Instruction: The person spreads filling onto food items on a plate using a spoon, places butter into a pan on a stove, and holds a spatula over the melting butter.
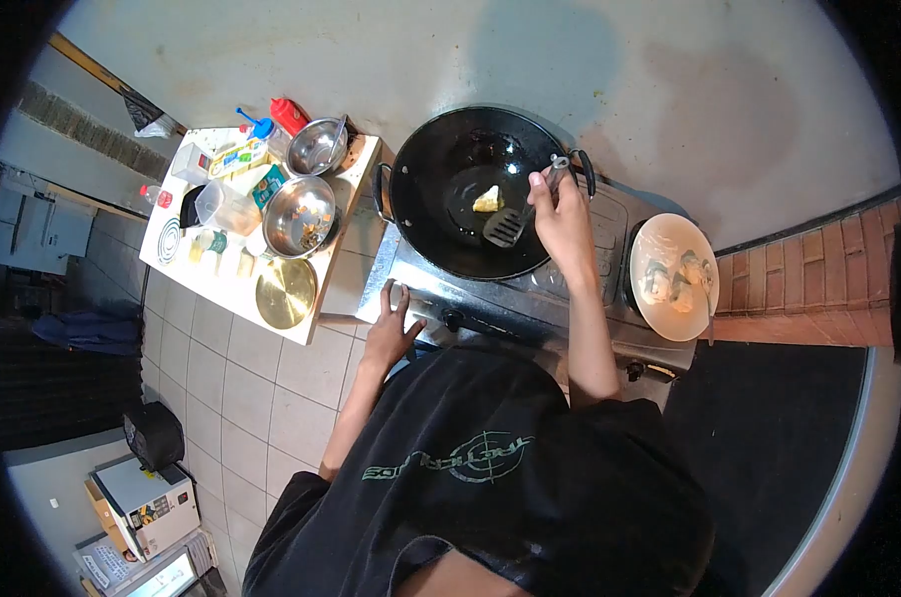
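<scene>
My right hand [564, 221] is wrapped round the handle of a slotted spatula [505, 228], whose blade rests inside a large black wok [435, 224]. A small pale yellow piece of food [488, 200] lies in the wok just beside the blade. The wok sits on a metal gas stove [420, 284]. At the stove's front left edge is my left hand [393, 333], fingers spread, holding nothing.
Right of the wok, a pale bowl [672, 318] holds food pieces. On the left, a white table [241, 298] bears metal bowls [301, 221], a golden lid [286, 294], a red bottle [289, 116] and a clear container [226, 207]. A wall [749, 90] stands behind the stove.
</scene>
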### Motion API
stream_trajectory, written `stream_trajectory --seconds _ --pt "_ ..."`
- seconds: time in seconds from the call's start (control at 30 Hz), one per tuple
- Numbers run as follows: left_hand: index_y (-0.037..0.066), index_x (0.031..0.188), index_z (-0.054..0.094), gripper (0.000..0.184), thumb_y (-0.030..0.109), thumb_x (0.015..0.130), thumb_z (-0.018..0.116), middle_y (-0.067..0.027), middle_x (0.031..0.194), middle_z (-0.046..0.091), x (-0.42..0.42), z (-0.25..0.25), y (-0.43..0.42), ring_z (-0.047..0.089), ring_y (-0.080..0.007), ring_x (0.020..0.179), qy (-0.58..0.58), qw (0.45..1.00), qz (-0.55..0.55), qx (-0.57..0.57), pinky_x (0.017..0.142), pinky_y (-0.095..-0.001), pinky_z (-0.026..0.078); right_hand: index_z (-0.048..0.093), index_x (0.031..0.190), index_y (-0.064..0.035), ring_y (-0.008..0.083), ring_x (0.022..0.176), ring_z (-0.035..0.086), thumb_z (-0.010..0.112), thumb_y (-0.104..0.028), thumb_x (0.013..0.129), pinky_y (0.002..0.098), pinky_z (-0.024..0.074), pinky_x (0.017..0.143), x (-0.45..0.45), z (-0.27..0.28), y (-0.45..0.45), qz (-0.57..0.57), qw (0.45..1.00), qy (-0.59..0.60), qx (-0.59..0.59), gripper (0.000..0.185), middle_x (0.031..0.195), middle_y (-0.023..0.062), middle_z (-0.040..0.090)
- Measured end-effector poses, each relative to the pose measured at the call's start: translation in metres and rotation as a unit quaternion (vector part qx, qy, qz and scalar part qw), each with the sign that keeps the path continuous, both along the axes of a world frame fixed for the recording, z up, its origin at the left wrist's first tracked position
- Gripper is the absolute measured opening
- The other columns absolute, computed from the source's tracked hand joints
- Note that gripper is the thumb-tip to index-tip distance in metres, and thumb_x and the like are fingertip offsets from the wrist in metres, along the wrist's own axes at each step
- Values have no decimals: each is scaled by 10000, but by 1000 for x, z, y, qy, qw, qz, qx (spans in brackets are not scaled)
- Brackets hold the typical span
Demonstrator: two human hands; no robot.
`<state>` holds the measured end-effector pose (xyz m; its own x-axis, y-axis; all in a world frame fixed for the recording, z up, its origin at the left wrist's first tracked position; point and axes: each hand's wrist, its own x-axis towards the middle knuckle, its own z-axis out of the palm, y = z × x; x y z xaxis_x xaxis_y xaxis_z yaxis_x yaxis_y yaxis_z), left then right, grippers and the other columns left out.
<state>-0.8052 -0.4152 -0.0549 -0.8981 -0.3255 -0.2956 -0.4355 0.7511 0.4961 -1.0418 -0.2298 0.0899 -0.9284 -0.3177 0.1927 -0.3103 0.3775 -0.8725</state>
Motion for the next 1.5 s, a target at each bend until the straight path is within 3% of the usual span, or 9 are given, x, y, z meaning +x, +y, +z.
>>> stream_trajectory --seconds 0.37,0.47,0.5,0.57,0.7,0.8,1.0,1.2,1.5 --pt "61 1414 425 726 513 882 623 -203 1514 274 14 8 -42 533 -375 1211 -79 993 -37 82 1004 -445 439 552 1024 10 382 787 649 547 -297 961 435 483 727 3 -11 3 9 999 -15 45 313 813 202 656" --pt "29 1364 478 626 437 912 626 -198 1309 548 14 153 -74 566 -278 1146 -38 951 115 285 981 -389 425 560 1068 8 391 827 652 549 -297 959 446 485 745 7 -4 8 20 998 -37 36 324 859 216 664" --pt "30 1348 491 596 414 912 631 -177 1221 597 31 182 -89 550 -279 1143 92 981 144 91 997 -379 406 565 1087 7 394 851 655 551 -296 957 450 487 757 8 -3 10 25 998 -50 27 330 886 223 667" --pt "15 1329 497 531 342 923 601 -164 1222 575 64 263 -109 532 -298 1147 411 879 76 -230 1005 -387 396 556 1037 -12 259 767 618 554 -306 965 374 474 705 4 -21 10 15 1000 -2 26 303 806 134 638" --pt "15 1326 498 522 329 922 600 -172 1222 574 65 417 -73 535 -302 1146 744 598 -274 -117 1005 -398 397 551 961 -24 127 682 578 564 -295 970 292 458 661 9 -26 14 16 999 37 0 271 730 38 611" --pt "15 1324 499 515 319 921 599 -179 1221 574 72 435 -47 537 -305 1146 757 539 -359 -80 1005 -406 399 550 954 -13 133 682 576 560 -285 972 298 457 679 16 -19 18 19 1000 10 17 273 742 41 617" --pt "15 1320 501 502 300 919 597 -193 1221 572 51 380 -68 540 -312 1145 725 646 -211 -115 1005 -422 401 575 965 3 269 749 665 564 -294 959 369 501 708 28 -6 26 9 1000 -15 -21 298 762 143 652" --pt "14 1316 502 489 280 916 595 -206 1220 571 -1 275 -95 544 -318 1144 602 787 -5 -137 1005 -439 404 534 928 -25 129 677 563 575 -265 967 293 455 666 27 -10 27 11 1000 1 -7 246 724 49 606" --pt "14 1310 505 470 251 913 593 -226 1219 569 -20 235 -94 549 -328 1143 572 809 47 -132 1006 -463 408 538 938 8 368 743 652 565 -275 959 410 487 670 22 -22 19 56 998 14 -27 285 774 204 633"
